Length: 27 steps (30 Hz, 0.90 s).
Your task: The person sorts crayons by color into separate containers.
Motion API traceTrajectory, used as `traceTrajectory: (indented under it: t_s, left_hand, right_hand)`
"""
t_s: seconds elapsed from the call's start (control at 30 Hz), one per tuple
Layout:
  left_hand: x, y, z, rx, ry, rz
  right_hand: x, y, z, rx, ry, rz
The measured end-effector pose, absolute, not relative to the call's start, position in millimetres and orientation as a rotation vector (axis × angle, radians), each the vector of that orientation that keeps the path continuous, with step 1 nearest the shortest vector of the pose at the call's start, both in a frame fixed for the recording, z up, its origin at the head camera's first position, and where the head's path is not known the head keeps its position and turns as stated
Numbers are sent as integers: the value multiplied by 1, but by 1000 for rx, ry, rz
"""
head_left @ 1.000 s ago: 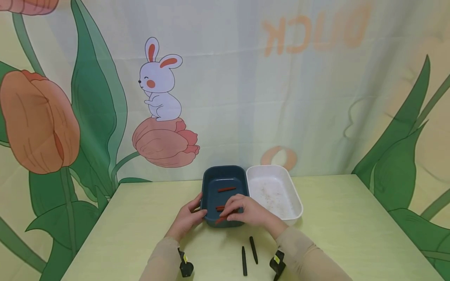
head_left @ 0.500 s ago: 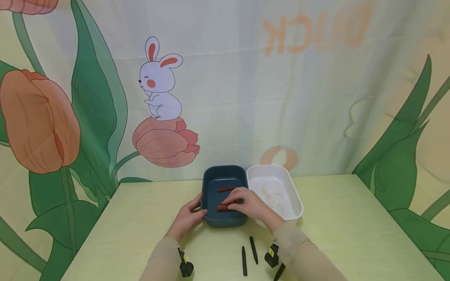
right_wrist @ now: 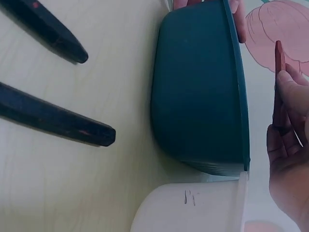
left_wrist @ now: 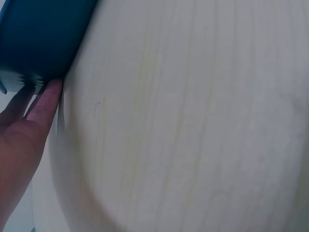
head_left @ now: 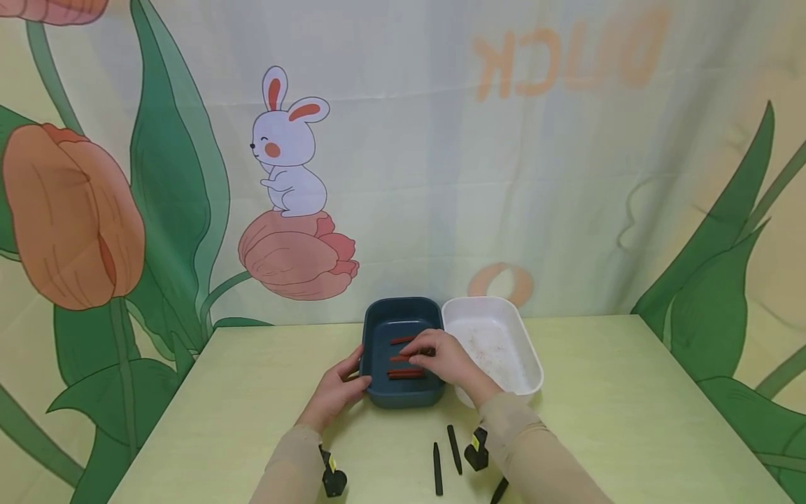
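Observation:
My right hand [head_left: 441, 355] pinches a dark red crayon [right_wrist: 279, 104] between thumb and fingers, over the dark teal bin [head_left: 403, 401]. In the right wrist view the crayon stands out beyond the bin's rim line. Red crayons [head_left: 406, 375] lie side by side near the front of the bin's floor, and another red crayon [head_left: 401, 341] lies farther back, partly behind my fingers. At the bin's front left corner, my left hand [head_left: 336, 392] grips the wall, thumb at the front and fingers along the left side.
A white bin [head_left: 497, 350] with reddish smudges on its floor stands against the teal bin's right side. Black crayons [head_left: 437, 469] lie on the table in front, one partly under the right sleeve [head_left: 535, 448]. A printed curtain [head_left: 403, 175] hangs behind the table.
My right hand has moved from the front of the teal bin toward its middle, uncovering the red crayons at the front. My left hand keeps its place on the bin.

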<state>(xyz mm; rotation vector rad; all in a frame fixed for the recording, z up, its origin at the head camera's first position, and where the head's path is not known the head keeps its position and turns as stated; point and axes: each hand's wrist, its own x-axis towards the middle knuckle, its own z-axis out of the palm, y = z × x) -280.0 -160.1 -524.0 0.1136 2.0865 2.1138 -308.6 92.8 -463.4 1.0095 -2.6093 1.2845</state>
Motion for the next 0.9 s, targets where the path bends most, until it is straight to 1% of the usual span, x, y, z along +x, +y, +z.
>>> traceTrajectory:
  t_s: [0.43, 0.67, 0.9]
  left_hand:
    - [-281, -160, -524, 115, 2087, 2107]
    - [-281, -160, -526, 187, 1993, 2161]
    - [-282, -161, -527, 147, 2035, 2143]
  right_hand:
    - [-324, 88, -470, 855, -2658, 1272]
    - [-331, 87, -477, 752, -2672, 1300]
    - [-335, 82, -480, 734, -2606, 1236]
